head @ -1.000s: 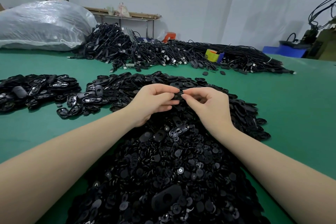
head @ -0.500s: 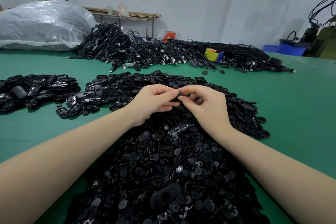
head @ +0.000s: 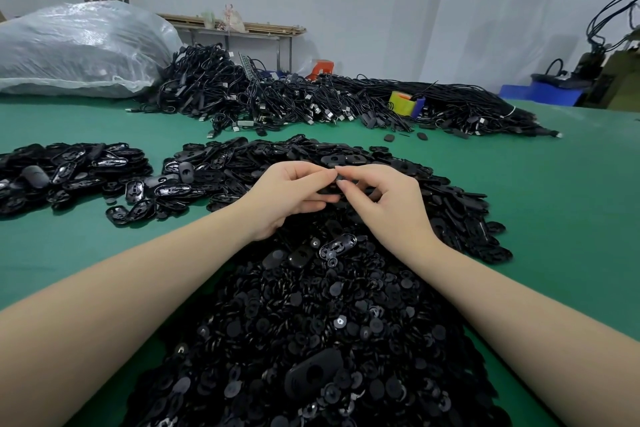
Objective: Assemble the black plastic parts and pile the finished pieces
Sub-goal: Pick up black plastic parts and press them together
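My left hand (head: 291,194) and my right hand (head: 384,198) meet above a big heap of small black round discs and oval shells (head: 329,315) on the green table (head: 554,211). Together their fingertips pinch a small black plastic part (head: 341,180); most of it is hidden by the fingers. A pile of black oval pieces (head: 65,173) lies at the left, and another spread of oval shells (head: 221,166) sits just beyond my left hand.
A long heap of black cables (head: 311,104) runs across the back of the table, with a yellow and blue object (head: 403,102) in it. A large plastic-wrapped sack (head: 79,48) lies at the back left. Blue bins (head: 540,90) stand at the far right.
Both hands stay together over the heap; the fingertips have shifted slightly on the small part and the right fingers have curled in closer.
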### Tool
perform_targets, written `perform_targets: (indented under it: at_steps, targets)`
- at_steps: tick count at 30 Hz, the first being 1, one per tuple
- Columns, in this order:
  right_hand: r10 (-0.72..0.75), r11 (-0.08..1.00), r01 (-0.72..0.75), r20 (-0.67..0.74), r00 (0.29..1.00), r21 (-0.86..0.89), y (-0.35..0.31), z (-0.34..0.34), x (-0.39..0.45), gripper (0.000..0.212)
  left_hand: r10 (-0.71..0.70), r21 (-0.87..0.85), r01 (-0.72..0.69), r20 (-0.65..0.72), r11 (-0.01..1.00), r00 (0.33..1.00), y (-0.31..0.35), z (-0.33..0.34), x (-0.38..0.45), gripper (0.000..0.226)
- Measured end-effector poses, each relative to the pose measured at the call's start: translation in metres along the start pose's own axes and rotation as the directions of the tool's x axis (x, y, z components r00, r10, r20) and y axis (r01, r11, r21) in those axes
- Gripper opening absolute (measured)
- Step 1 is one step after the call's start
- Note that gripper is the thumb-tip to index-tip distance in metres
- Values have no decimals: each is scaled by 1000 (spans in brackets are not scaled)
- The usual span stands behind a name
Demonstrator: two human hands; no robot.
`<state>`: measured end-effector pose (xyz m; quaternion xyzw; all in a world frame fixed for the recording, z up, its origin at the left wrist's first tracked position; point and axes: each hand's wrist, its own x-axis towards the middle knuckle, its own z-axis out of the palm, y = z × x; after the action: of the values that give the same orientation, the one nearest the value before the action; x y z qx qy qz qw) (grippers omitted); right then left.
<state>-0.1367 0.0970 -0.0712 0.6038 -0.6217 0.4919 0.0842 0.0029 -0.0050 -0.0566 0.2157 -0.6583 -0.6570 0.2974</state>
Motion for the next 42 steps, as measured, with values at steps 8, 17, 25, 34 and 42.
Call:
perform_targets:
  at_steps: [8,17,25,34,42]
  targets:
    - [7,999,-5,-60,998,44,-4,-4,0,13,-3,-11,3,30,1000,1000,0,-2,0,10]
    - [-5,999,9,-116,993,34,-4,-3,-1,7,-6,-8,7,35,1000,999,2,-2,-2,10]
    - [-3,1000,6,-122,993,28,-4,-4,-1,7,-11,-21,11,31,1000,999,2,-2,-1,9]
    - [-32,998,30,30,999,63,-3,1,0,27,-18,-10,18,31,1000,999,3,-1,0,14]
    - [-14,996,10,51,999,85,-1,2,-1,29,-18,-56,20,33,998,999,2,-3,-1,8]
